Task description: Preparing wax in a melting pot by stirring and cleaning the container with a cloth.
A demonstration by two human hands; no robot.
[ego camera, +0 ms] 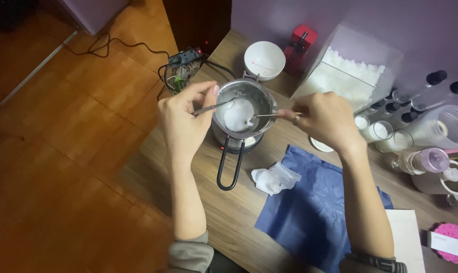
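A small steel melting pot (259, 98) with a black loop handle (229, 167) sits on the wooden table (229, 212); a white lump of wax (237, 115) lies inside it. My left hand (181, 119) pinches a thin metal tool (211, 107) whose tip reaches into the pot from the left. My right hand (326, 120), a ring on one finger, grips a second thin metal rod (266, 116) that touches the white lump from the right.
A white bowl (264, 59) and red box (299, 43) stand behind the pot. A clear box of white flakes (347, 73), dark-capped bottles (433, 78), small jars (378, 130) and a clear container (449, 126) sit right. A crumpled tissue (274, 178) lies by a blue bag (315, 207). A power strip (184, 57) lies on the floor.
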